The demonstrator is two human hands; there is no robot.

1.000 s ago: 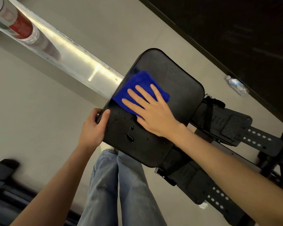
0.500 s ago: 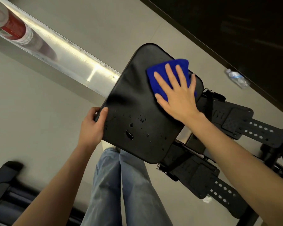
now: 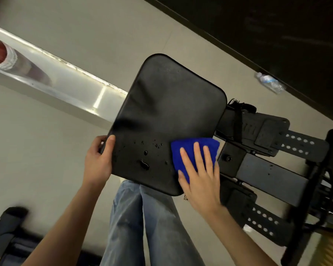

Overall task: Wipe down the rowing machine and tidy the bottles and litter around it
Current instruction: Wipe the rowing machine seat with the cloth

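1. Black padded seat (image 3: 167,116) sits on the rowing machine's silver rail (image 3: 65,83), mid-frame. Its long axis lies across the rail, running from the far side down toward the person.
2. The rail runs from upper left to lower right and passes under the seat. The stretch under it is hidden.
3. Left hand (image 3: 98,162): grip clamped on the seat's left edge, thumb on top. The fingers underneath are out of sight.
4. Right hand (image 3: 200,179): grip apart, fingers straight and spread, pressing a folded blue cloth (image 3: 192,150) flat on the seat's near right corner. The cloth overhangs that edge toward the footrests (image 3: 277,139). The palm covers its lower part.
5. Water drops (image 3: 144,164) sit on the near half of the seat, between the two hands. The far half looks dry.
6. The footrests point away to the right, parallel to the rail. The lower one is partly behind the right forearm.
7. A clear plastic bottle (image 3: 270,82) lies on its side on the floor by the dark wall (image 3: 277,35), cap end pointing up-left, well apart from the machine.
8. A red-and-white shape (image 3: 0,52) on the rail at top left is cut off by the frame, and I cannot tell what it is.
9. A dark object (image 3: 8,227) at bottom left is cropped and unclear.
10. Jeans (image 3: 142,227) show below the seat.
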